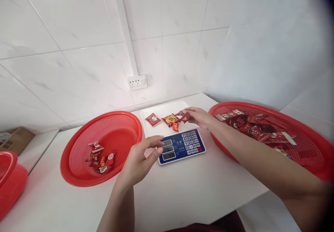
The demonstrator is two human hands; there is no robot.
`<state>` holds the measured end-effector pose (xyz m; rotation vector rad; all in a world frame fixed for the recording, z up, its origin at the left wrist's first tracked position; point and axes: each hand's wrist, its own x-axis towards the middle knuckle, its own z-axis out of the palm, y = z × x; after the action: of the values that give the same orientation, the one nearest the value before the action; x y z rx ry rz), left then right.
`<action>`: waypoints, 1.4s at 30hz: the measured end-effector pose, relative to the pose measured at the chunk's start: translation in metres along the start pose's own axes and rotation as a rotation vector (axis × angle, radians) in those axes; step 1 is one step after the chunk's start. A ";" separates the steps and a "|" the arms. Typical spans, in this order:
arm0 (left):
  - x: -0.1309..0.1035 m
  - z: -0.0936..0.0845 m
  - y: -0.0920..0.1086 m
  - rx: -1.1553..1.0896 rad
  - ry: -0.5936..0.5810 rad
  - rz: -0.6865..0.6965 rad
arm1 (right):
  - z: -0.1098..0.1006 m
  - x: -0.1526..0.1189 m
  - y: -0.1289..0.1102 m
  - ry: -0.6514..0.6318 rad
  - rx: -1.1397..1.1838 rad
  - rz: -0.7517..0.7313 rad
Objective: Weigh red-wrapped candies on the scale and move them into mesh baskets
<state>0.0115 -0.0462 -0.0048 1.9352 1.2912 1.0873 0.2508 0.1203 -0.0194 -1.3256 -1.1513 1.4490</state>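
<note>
My right hand (198, 117) reaches over the white weighing pan (167, 107), its fingers closed on a small red snack packet (185, 117). Beside that packet lie several others on the pan, among them a red and yellow packet (171, 119) and, farther left, a flat red packet (153, 119). My left hand (142, 157) hovers at the left end of the scale's blue keypad and display panel (182, 148). Its thumb and fingers are apart, with nothing between them. The digits on the displays are too small to read surely.
On the left stands a red mesh basket (127, 120) with several small packets (103, 159) inside. A fuller red basket (310, 134) of packets (252, 130) stands on the right. Another red basket (13, 183) and a cardboard box (18, 140) sit far left. A wall socket (137, 82) is behind.
</note>
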 end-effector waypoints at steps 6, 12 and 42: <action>-0.001 -0.005 0.001 -0.020 0.033 0.008 | 0.000 0.008 -0.011 0.074 -0.041 -0.059; 0.000 -0.006 0.000 -0.006 0.027 -0.001 | -0.004 0.015 -0.013 0.096 -0.067 -0.061; -0.001 -0.018 -0.006 -0.032 0.243 -0.005 | -0.021 -0.019 0.046 0.347 -0.238 -0.418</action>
<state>-0.0066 -0.0444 -0.0007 1.8183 1.3943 1.3655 0.2737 0.0930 -0.0598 -1.3306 -1.2951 0.7672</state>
